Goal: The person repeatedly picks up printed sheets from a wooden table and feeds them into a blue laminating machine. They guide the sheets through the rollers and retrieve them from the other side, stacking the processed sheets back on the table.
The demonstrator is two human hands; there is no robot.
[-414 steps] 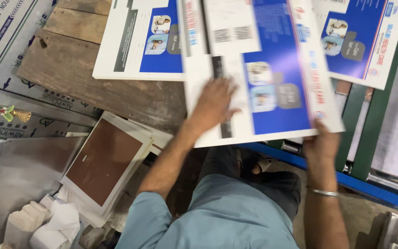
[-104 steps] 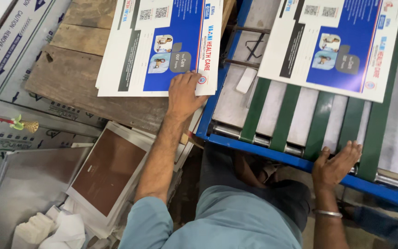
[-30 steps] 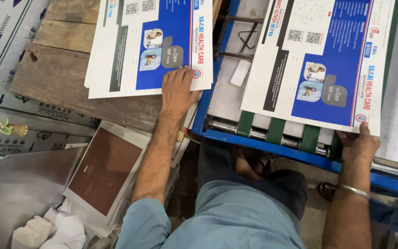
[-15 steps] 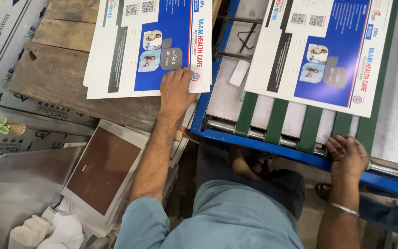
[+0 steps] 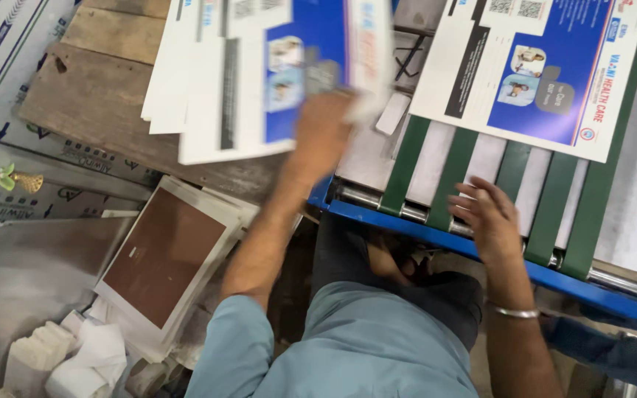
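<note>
Printed sheets (image 5: 259, 81), white with a blue panel and small photo insets, sit in a stack on the wooden boards (image 5: 97, 96) at upper left, and my left hand (image 5: 326, 125) is on the stack's right edge. That hand and the top sheet are motion-blurred, so I cannot tell whether the fingers pinch the sheet or just press flat on it; the top sheet looks skewed against those under it.

My right hand (image 5: 484, 217) rests over the near end of the conveyor (image 5: 436, 166), fingers loosely spread and slightly curled, holding nothing. It lies across the green belts (image 5: 407, 162) just above the blue front rail (image 5: 422, 228) and the metal roller beside it. A metal bangle (image 5: 514, 312) circles that wrist.

Further up the belts, well apart from the right hand, a second printed sheet (image 5: 532, 70) of the same design lies flat, tilted a little to the belts' run, its right corner reaching over the outer green belt.

Lower left, a brown-faced board in a white frame (image 5: 164, 258) leans on other white boards, with a grey metal tray (image 5: 31, 280) beside it and crumpled white cloth (image 5: 75, 361) at the bottom edge. Long white cartons (image 5: 1, 44) lie along the left.
</note>
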